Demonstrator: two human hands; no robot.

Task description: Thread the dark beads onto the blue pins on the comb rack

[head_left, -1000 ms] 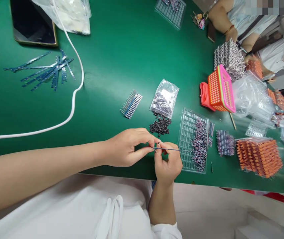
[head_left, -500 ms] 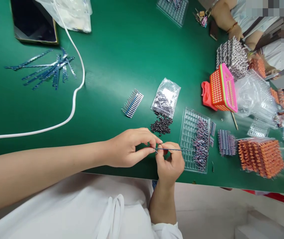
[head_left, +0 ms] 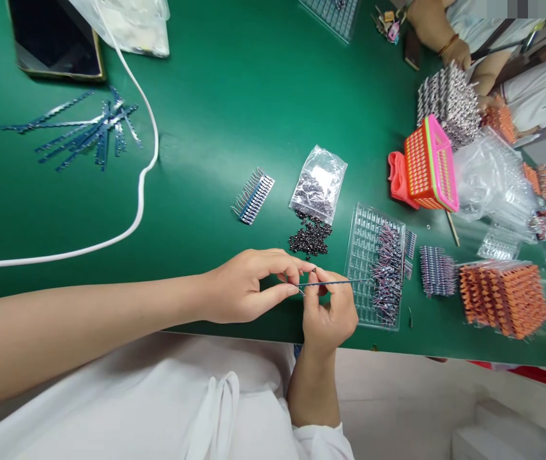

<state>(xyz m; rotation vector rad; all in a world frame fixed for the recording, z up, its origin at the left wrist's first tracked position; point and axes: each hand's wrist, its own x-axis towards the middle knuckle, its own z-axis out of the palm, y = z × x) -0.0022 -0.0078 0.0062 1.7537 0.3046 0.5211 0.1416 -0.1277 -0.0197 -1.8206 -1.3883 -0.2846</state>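
Note:
My left hand [head_left: 253, 287] is closed in a pinch on a thin dark-blue strip [head_left: 334, 282], which sticks out to the right across my other hand. Fine wire ends [head_left: 301, 292] show by the left thumb tip. Close against it, my right hand [head_left: 331, 316] is closed too, thumb and forefinger together around the strip. A tiny black bead [head_left: 314, 269] sits between the fingertips of both hands; which one grips it is hard to tell. Just beyond lies a loose pile of black beads [head_left: 310, 237], at the mouth of a clear zip bag [head_left: 319, 182] of beads.
A clear compartment tray [head_left: 363, 255] with a heap of small wired parts [head_left: 387, 275] lies right of my hands. Further right are orange stacked parts [head_left: 502, 297] and a basket [head_left: 423, 166]. Blue strips [head_left: 85, 131], a white cable [head_left: 141, 198] and a tablet-like device [head_left: 55, 41] lie left. A co-worker's arm [head_left: 438, 32] is at upper right.
My hands stay together on the strip, with small finger shifts. The right forefinger has drawn up slightly, and the bead between the fingertips shows more clearly. The view has shifted slightly.

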